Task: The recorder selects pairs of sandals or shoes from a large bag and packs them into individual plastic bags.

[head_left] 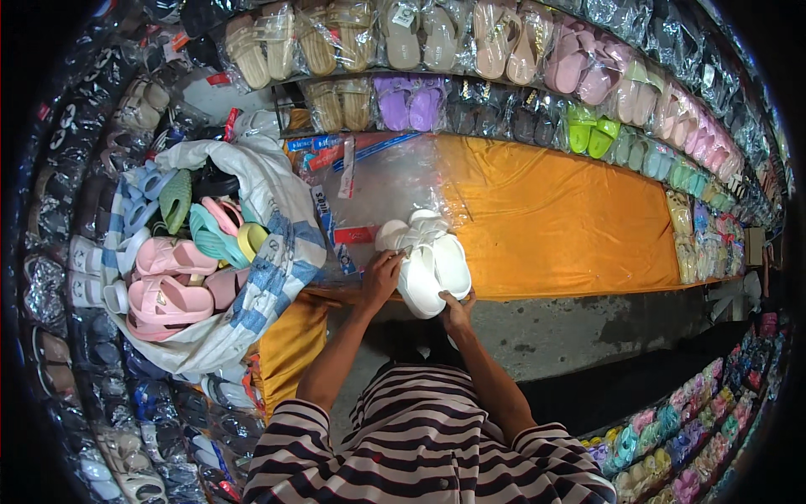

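A pair of white slip-on sandals (435,267) is held in front of me, at the near edge of the table. My left hand (384,275) grips the left side near the straps, its fingers bent around them. My right hand (457,309) holds the sandals at the near right end, thumb on top and fingers partly hidden underneath. Just beyond them lie clear plastic bags (395,181) with red and blue printed strips.
A white and blue woven sack (290,244), full of loose sandals, stands open at left. Orange cloth (562,218) covers the table. Racks of plastic-wrapped footwear (411,105) curve around the far side, with more at left and lower right. Grey floor (546,332) lies nearer me.
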`<state>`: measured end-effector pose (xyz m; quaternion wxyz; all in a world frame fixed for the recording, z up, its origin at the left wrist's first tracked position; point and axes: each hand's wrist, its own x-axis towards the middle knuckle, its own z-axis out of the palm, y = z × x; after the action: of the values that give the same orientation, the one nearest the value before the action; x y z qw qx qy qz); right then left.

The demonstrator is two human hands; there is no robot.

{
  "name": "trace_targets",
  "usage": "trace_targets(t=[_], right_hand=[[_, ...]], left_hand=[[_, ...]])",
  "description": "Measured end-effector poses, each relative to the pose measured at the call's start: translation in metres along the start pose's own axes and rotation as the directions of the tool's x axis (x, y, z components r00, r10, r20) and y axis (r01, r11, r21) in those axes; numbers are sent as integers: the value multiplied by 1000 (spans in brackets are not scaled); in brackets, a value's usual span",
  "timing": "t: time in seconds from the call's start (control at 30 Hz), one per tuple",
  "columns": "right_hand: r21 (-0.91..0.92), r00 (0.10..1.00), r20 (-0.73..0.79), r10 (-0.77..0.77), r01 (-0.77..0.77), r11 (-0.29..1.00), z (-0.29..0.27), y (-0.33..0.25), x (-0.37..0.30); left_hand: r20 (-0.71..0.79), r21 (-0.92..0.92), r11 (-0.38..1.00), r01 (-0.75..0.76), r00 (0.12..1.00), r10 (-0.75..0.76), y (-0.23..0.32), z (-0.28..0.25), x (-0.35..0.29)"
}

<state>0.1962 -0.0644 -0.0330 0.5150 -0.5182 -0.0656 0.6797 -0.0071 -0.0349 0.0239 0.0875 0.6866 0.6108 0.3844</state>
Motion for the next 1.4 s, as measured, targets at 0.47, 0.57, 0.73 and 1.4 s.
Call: trace_targets(t=[0.47, 0.57, 0.73, 1.4], right_hand=[[-361, 973, 194, 124, -47, 931, -3, -32, 27], [-504, 943, 152, 295, -183, 844, -1, -56, 42], [-703, 966, 158, 207, -37, 710, 23, -78, 61], [-738, 788, 614, 50, 550, 390, 89, -43, 136]], left_hand=[[559, -745, -266, 612, 355, -750, -54, 36, -20], [509, -751, -177, 635, 387, -769, -63, 38, -26], [500, -782, -240, 576, 349, -793, -95, 56, -37], [517, -755, -231, 614, 342, -784, -110, 17, -9]])
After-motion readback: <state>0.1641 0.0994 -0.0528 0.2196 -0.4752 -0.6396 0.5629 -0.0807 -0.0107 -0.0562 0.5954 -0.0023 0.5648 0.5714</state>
